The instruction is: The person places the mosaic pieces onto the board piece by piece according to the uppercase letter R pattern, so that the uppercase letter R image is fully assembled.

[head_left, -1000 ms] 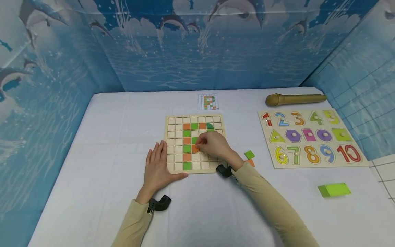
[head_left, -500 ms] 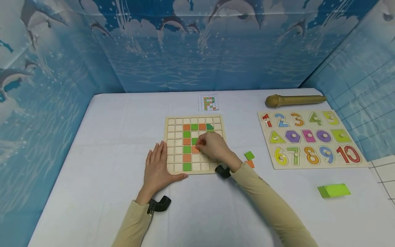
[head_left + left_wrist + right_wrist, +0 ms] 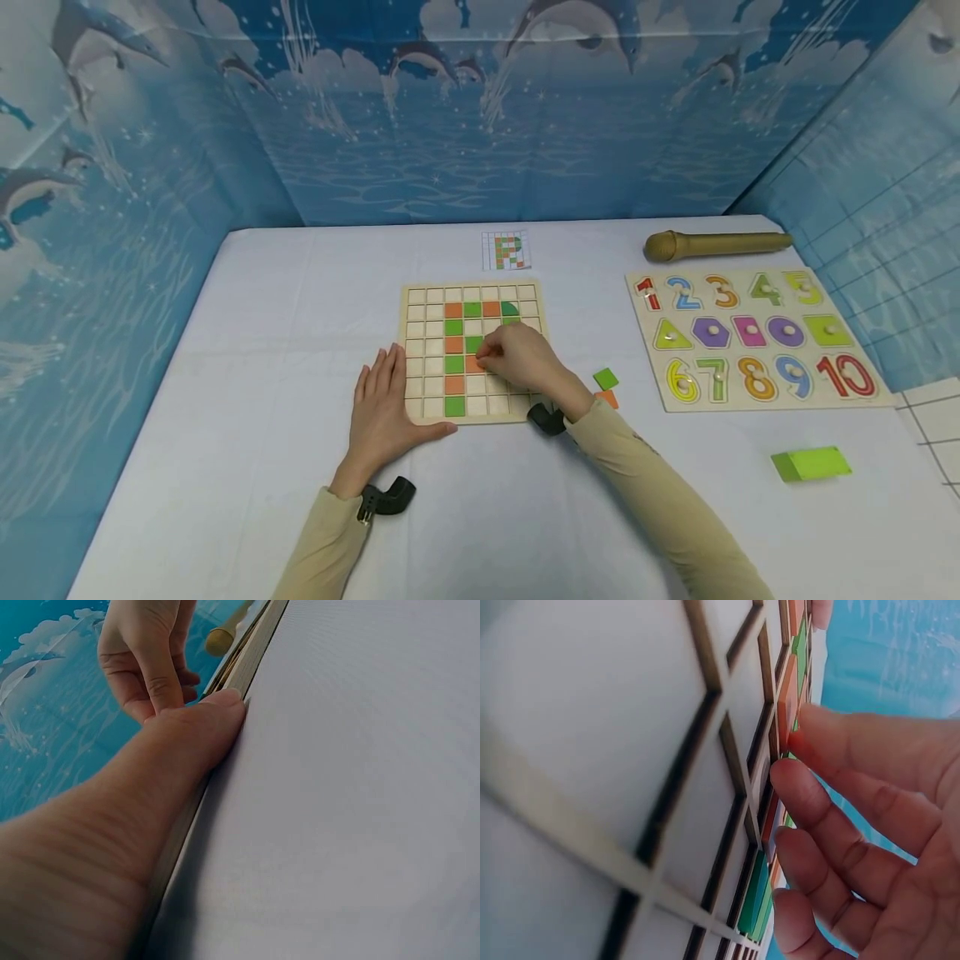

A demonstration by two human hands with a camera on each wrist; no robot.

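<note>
A wooden grid board [image 3: 497,406] lies in the middle of the head view, with green and orange tiles in some of its cells. My left hand [image 3: 382,396] lies with straight fingers along the board's left edge, its thumb at the front edge. In the left wrist view that thumb [image 3: 202,724] presses against the board's wooden side. My right hand [image 3: 517,357] is over the board, thumb and forefinger pinching at an orange square tile [image 3: 472,364]. The right wrist view shows these fingertips [image 3: 817,724] right at the orange tile [image 3: 786,694]; the other fingers are curled beside it.
A small card with a coloured grid pattern [image 3: 506,252] lies behind the board. Loose green [image 3: 606,378] and orange [image 3: 608,398] tiles lie by the right forearm. Farther right are a number and shape puzzle [image 3: 731,350], a brown toy microphone [image 3: 716,244] and a green block [image 3: 813,463].
Both hands keep nearly the same places. The right fingertips have shifted very slightly at the orange tile, and the whole head view has moved a little.
</note>
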